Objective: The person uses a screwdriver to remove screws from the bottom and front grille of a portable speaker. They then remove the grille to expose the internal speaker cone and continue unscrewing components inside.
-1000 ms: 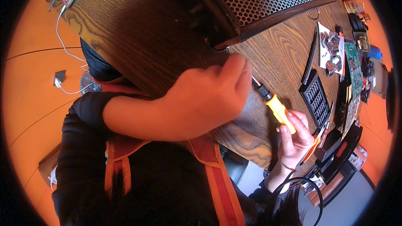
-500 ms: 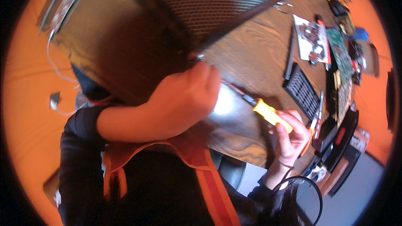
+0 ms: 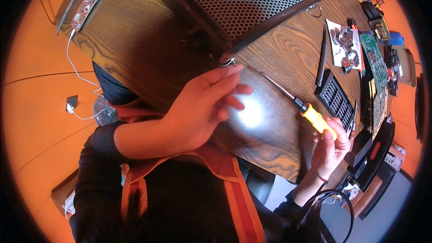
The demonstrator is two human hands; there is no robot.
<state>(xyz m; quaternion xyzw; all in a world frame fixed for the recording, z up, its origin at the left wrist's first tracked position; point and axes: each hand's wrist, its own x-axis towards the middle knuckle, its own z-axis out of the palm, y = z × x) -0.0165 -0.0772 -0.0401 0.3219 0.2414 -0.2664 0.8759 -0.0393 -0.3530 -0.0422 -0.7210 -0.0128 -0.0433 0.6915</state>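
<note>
My right hand (image 3: 331, 146) grips a screwdriver by its yellow handle (image 3: 318, 121). The screwdriver's long metal shaft (image 3: 281, 89) slants up and left over the dark wooden table, with its tip in the air or just above the wood; I cannot tell which. My left hand (image 3: 200, 103) has its fingers apart and seems to hold nothing. Its forefinger tip lies at or right beside a small shiny metal fitting (image 3: 232, 62), at the near corner of a dark-framed panel with a perforated metal mesh (image 3: 252, 4).
A phone (image 3: 91, 4) on a white charging cable lies at the far left. To the right are a black bit case (image 3: 335, 96), a white sheet (image 3: 335, 29) bearing metal parts, and a green circuit board (image 3: 377, 60). A metal ring (image 3: 315, 11) lies beside the panel.
My left hand was closed at the panel's corner; its fingers have spread. My right hand has carried the screwdriver rightward, away from the left hand. The view has shifted slightly.
</note>
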